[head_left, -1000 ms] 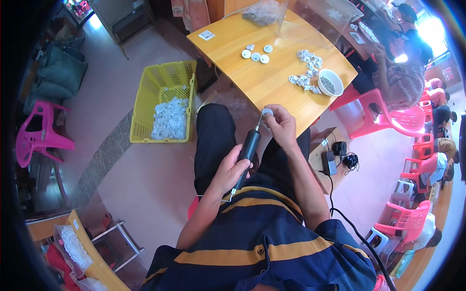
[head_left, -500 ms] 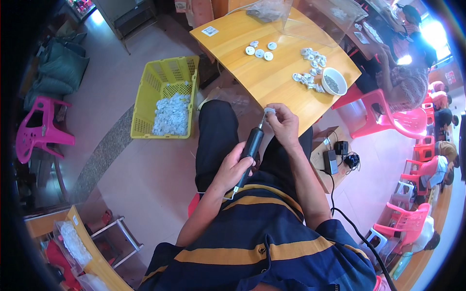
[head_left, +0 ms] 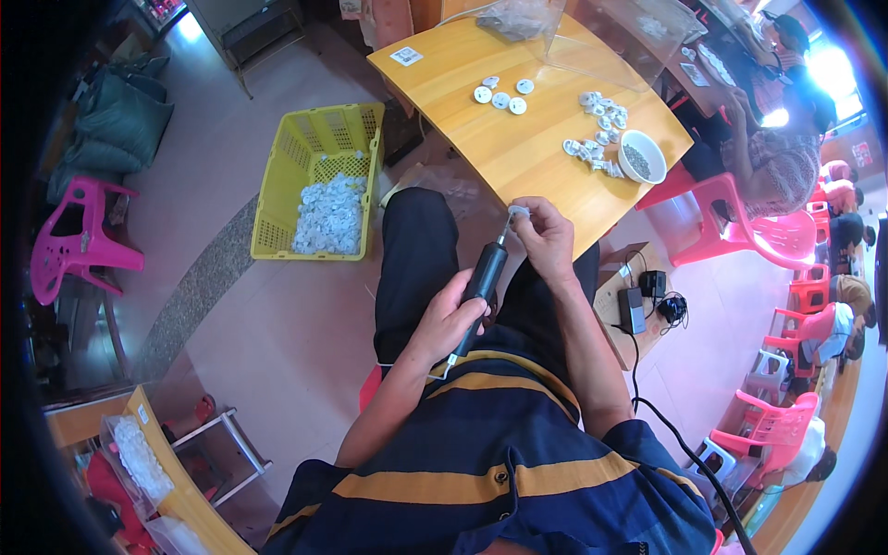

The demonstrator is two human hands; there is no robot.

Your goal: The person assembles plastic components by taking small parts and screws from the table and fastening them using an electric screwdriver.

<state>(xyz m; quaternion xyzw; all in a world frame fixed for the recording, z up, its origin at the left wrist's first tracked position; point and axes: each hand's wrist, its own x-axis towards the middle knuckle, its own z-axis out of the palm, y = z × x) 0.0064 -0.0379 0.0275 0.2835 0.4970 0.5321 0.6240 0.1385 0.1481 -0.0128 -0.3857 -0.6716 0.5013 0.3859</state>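
My left hand [head_left: 448, 319] is wrapped round a black electric screwdriver [head_left: 485, 276], which slants up and to the right over my lap. Its thin metal bit reaches a small white plastic part [head_left: 519, 212]. That part is pinched between the thumb and fingers of my right hand [head_left: 545, 239], just off the table's near edge. My fingers partly cover it, so its exact shape is hidden. On the wooden table [head_left: 481, 139] lie several round white parts [head_left: 500, 100], a cluster of smaller white pieces [head_left: 592, 153] and a white bowl [head_left: 655, 157] of small grey metal bits, likely screws.
Left of my knees, a yellow plastic basket [head_left: 268, 208] on the floor holds many white pieces [head_left: 330, 217]. A pink stool [head_left: 83, 240] stands farther left. Black power adapters [head_left: 632, 310] with cables rest on a box to my right. Other people sit on pink chairs [head_left: 777, 236] beyond.
The view has shifted slightly, so the table and basket appear a little displaced. Both hands keep the same hold, with the bit still at the white part.
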